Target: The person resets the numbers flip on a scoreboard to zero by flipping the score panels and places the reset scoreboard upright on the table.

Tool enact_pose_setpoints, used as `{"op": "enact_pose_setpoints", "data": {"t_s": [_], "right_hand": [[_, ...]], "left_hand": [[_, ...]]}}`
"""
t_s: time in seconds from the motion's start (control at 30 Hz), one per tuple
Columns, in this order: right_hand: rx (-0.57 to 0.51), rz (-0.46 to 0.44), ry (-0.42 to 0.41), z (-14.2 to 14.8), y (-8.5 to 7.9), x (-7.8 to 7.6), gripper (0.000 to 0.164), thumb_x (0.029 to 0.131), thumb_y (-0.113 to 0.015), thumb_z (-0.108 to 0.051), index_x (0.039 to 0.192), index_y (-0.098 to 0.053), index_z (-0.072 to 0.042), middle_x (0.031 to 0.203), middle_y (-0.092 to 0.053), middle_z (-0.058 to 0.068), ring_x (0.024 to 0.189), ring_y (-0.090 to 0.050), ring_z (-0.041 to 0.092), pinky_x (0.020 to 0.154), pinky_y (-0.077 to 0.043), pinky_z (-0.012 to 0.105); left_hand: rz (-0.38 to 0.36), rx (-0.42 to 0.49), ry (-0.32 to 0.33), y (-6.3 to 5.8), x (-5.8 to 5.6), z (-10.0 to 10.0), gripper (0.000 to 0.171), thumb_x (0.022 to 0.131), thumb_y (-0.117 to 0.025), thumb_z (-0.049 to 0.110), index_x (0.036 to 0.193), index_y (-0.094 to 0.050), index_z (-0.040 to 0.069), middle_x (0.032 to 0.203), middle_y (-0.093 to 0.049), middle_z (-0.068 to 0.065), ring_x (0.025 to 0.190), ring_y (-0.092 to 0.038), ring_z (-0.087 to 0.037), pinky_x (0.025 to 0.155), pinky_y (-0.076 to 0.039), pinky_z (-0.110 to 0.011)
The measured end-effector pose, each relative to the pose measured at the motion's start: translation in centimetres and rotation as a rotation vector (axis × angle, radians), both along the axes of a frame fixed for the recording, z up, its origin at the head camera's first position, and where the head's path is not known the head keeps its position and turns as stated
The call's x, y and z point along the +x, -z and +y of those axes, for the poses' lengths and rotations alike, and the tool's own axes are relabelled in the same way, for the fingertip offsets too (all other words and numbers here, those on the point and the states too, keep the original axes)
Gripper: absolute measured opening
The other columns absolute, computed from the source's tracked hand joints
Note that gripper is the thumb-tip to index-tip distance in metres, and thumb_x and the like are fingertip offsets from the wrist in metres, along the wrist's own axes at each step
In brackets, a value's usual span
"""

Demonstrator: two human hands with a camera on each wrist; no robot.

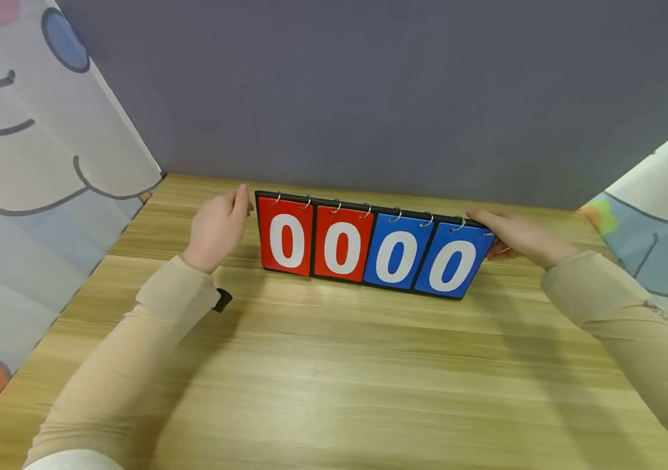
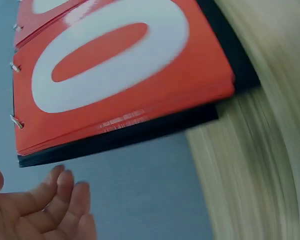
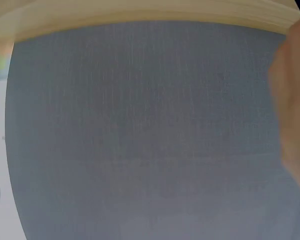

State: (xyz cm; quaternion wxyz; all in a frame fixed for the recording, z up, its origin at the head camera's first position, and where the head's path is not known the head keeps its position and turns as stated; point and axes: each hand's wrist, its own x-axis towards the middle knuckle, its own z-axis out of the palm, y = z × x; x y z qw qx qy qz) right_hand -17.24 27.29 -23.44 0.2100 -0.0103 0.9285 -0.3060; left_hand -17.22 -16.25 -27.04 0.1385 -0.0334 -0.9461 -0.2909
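Note:
A tabletop flip scoreboard (image 1: 369, 251) stands tilted near the back of the table, with two red cards and two blue cards on metal rings, each showing a white 0. My right hand (image 1: 518, 236) grips its upper right corner, thumb on the top edge and fingers behind. Just off the left edge is my left hand (image 1: 218, 228), holding nothing. In the left wrist view a gap separates its loosely curled fingers (image 2: 65, 187) from the board's black edge. The right wrist view catches only a blurred part of the right hand (image 3: 295, 105).
The wood-grain table (image 1: 334, 365) runs back to a grey panel (image 1: 369, 98). Cloths with cartoon prints hang on the left (image 1: 34, 143) and right (image 1: 663, 215). A small black tab (image 1: 223, 300) sticks out by the left cuff.

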Motion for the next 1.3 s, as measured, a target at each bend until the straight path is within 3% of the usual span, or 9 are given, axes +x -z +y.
{"op": "enact_pose_setpoints", "data": {"t_s": [0.07,0.23,0.4,0.47,0.63,0.8,1.07,1.3], "right_hand": [[-0.033,-0.038,-0.003,0.3,-0.1,0.2,0.085,0.091,-0.026,-0.066,0.139,-0.037,0.003,0.105,-0.058,0.007,0.083,-0.061,0.013,0.084,-0.050,0.038],[-0.063,-0.043,-0.026,0.3,-0.1,0.2,0.079,0.092,-0.026,-0.064,0.133,-0.043,0.001,0.104,-0.061,-0.001,0.091,-0.060,0.008,0.090,-0.046,0.039],[-0.086,0.013,0.027,0.2,-0.2,-1.0,0.066,0.095,-0.029,-0.056,0.119,-0.050,0.002,0.081,-0.061,-0.007,0.072,-0.056,0.005,0.076,-0.048,0.029],[-0.102,0.037,0.050,0.2,-0.1,-1.7,0.067,0.095,-0.029,-0.056,0.121,-0.048,0.003,0.080,-0.057,-0.006,0.070,-0.053,0.007,0.079,-0.048,0.033],[-0.156,0.076,0.101,-0.3,0.5,-3.8,0.080,0.093,-0.026,-0.059,0.141,-0.030,0.004,0.114,-0.052,0.010,0.095,-0.053,0.015,0.098,-0.039,0.048],[-0.220,0.099,0.158,-1.2,0.8,-5.8,0.082,0.094,-0.023,-0.056,0.149,-0.012,0.003,0.140,-0.033,0.025,0.122,-0.040,0.034,0.104,-0.033,0.050],[-0.274,0.098,0.219,-1.8,1.1,-7.0,0.077,0.097,-0.024,-0.050,0.151,-0.002,-0.001,0.151,-0.020,0.026,0.134,-0.029,0.038,0.108,-0.028,0.049],[-0.193,0.165,0.279,-2.1,1.5,-7.2,0.081,0.094,-0.025,-0.056,0.151,-0.010,0.000,0.148,-0.028,0.027,0.130,-0.036,0.038,0.105,-0.032,0.049]], "left_hand": [[-0.077,0.034,0.010,-0.1,-0.5,0.3,0.066,0.100,-0.015,0.047,0.084,-0.060,0.002,0.074,-0.058,-0.012,0.064,-0.051,-0.026,0.057,-0.037,-0.037],[-0.139,-0.010,0.015,-0.2,-1.3,0.9,0.061,0.099,-0.016,0.050,0.064,-0.043,0.008,0.055,-0.038,-0.003,0.050,-0.036,-0.020,0.048,-0.027,-0.031],[-0.168,0.008,-0.004,-0.3,-2.3,1.1,0.057,0.098,-0.021,0.049,0.060,-0.040,0.010,0.052,-0.035,-0.001,0.048,-0.035,-0.019,0.048,-0.027,-0.030],[-0.180,0.036,-0.012,-0.3,-2.9,1.3,0.057,0.098,-0.022,0.049,0.060,-0.040,0.010,0.052,-0.035,0.000,0.049,-0.035,-0.018,0.049,-0.027,-0.030],[-0.191,0.088,-0.045,0.2,-4.6,1.8,0.055,0.098,-0.023,0.050,0.063,-0.041,0.010,0.054,-0.036,0.000,0.050,-0.036,-0.018,0.049,-0.027,-0.029],[-0.185,0.100,-0.095,0.4,-6.2,2.1,0.057,0.098,-0.021,0.052,0.066,-0.043,0.010,0.058,-0.038,-0.002,0.054,-0.040,-0.020,0.049,-0.027,-0.029],[-0.183,0.111,-0.127,0.5,-7.7,2.5,0.057,0.098,-0.021,0.050,0.069,-0.046,0.008,0.066,-0.043,-0.006,0.068,-0.049,-0.027,0.060,-0.035,-0.034],[-0.169,0.120,-0.138,0.2,-8.1,2.5,0.057,0.099,-0.022,0.049,0.071,-0.048,0.007,0.072,-0.048,-0.010,0.074,-0.053,-0.029,0.066,-0.038,-0.037]]}}
